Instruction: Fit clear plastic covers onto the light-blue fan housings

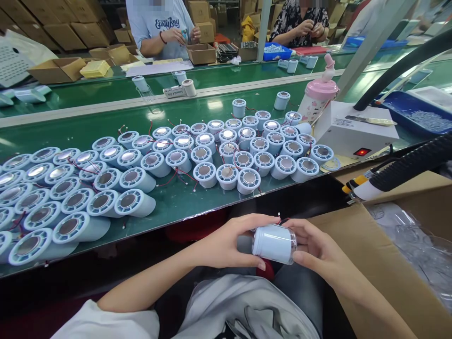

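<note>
Between my two hands, over my lap, a light-blue cylindrical housing (271, 242) lies on its side inside a transparent plastic cup (294, 245). My left hand (229, 242) curls around its left end, thumb below and fingers above. At the right end, my right hand (316, 247) grips the transparent cup between thumb and fingers. A small wire connector (278, 216) sticks up behind the housing. In front of me, many similar blue housings (249, 181) stand in rows on the green table (176, 197), each with a round disc on top and some with thin red and black wires.
A cardboard box (388, 254) of transparent cups (416, 235) stands at my right. Behind it are a black hose (409, 165), a white device (353, 127) with a red switch and a pink bottle (319, 94). Two people work across the green line.
</note>
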Demonstrator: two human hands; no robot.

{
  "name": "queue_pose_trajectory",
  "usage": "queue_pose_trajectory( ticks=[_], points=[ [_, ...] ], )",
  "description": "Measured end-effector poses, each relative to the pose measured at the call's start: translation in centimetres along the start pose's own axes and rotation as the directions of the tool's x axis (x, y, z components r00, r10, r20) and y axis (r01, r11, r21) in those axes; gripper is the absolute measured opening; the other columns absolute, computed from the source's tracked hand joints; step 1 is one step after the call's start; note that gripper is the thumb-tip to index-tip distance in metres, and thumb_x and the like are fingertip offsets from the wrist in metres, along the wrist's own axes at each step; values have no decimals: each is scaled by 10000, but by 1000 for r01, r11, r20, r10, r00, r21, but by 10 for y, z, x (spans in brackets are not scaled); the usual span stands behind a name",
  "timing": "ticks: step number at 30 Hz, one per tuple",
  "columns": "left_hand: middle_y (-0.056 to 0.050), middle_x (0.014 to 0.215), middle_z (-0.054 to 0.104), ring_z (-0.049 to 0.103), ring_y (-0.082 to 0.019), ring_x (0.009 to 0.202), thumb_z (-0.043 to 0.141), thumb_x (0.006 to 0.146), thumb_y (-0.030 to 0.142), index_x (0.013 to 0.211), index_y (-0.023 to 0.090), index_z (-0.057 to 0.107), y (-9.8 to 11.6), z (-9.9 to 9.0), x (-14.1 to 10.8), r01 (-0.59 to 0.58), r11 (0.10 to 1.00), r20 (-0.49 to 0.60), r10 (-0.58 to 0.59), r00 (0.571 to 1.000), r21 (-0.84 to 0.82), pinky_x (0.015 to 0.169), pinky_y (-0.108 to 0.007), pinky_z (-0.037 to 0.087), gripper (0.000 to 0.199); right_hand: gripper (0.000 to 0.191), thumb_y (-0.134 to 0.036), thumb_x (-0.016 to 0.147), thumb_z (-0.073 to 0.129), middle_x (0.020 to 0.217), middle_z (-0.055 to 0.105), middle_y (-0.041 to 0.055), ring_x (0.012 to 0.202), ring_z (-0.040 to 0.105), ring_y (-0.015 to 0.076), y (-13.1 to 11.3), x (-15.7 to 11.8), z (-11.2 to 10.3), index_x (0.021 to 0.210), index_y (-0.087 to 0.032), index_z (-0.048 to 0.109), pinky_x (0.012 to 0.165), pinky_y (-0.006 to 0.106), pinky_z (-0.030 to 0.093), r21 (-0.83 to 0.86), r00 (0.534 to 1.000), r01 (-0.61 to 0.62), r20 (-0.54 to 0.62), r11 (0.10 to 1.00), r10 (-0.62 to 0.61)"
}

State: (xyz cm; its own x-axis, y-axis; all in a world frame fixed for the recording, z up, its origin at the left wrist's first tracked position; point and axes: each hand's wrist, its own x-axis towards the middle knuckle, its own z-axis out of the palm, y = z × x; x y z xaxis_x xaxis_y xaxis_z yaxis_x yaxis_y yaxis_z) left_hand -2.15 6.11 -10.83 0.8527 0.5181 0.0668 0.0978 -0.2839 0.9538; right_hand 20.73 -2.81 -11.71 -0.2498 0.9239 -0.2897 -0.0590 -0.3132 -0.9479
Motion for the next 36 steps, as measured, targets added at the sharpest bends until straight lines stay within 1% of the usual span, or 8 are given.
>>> queue_pose_trajectory(
  ticks=[13,20,24,28,31,33,34,36],
  points=[
    [-100,1421,502,470,-262,1309,774,735,321,1392,257,454,-3,2,-2,-33,999,4,33,999,-3,1099,-387,372,734,437,-592,849,583,696,637,10,578,633,151,10,8,8,979,-180,515,521,243,508,220,989,-138,-14,966,145],
    [-91,1454,464,427,-272,1345,777,733,265,1386,290,460,-3,2,-2,-80,997,-5,80,997,-24,1108,-414,357,726,552,-718,755,590,568,630,6,445,603,132,8,13,15,859,-179,540,394,177,458,325,968,-240,4,915,252],
    [-97,1460,447,422,-297,1340,771,736,291,1373,297,478,-2,4,-2,-47,999,-10,47,999,-13,1101,-442,357,702,623,-769,735,550,558,654,47,393,579,99,8,15,17,772,-148,581,353,131,420,377,934,-354,90,856,346],
    [-101,1358,512,493,-268,1258,766,738,269,1345,279,500,3,7,-4,2,996,-40,-6,999,-84,1014,-383,458,663,717,-799,779,432,535,605,41,369,547,77,8,14,17,704,-112,623,324,117,373,348,900,-436,189,830,394],
    [-94,1294,529,551,-233,1168,746,758,262,1355,271,472,7,9,-4,120,975,-35,-128,991,-185,934,-344,516,657,732,-786,840,333,654,645,64,502,623,137,14,11,14,888,-124,641,437,197,494,202,971,-238,66,950,229],
    [-91,1269,543,583,-219,1106,734,770,268,1363,266,451,8,8,-4,208,945,-11,-218,976,-251,911,-351,526,657,648,-719,845,465,1052,671,128,900,677,240,19,7,10,1205,-188,554,738,337,578,-52,993,81,-78,995,-85],
    [-89,1250,557,597,-215,1076,732,773,275,1365,262,441,8,8,-4,241,928,6,-249,968,-285,900,-354,529,659,638,-641,834,579,1280,575,131,1128,590,281,22,5,7,1325,-250,469,912,411,524,-225,959,240,-96,944,-266],
    [-81,1187,592,622,-206,1005,722,785,302,1373,257,419,6,6,-3,291,895,44,-294,955,-339,844,-344,542,663,658,-381,827,718,1509,355,54,1360,363,300,26,1,1,1400,-376,396,1095,476,358,-520,851,454,13,724,-525]
  ],
)
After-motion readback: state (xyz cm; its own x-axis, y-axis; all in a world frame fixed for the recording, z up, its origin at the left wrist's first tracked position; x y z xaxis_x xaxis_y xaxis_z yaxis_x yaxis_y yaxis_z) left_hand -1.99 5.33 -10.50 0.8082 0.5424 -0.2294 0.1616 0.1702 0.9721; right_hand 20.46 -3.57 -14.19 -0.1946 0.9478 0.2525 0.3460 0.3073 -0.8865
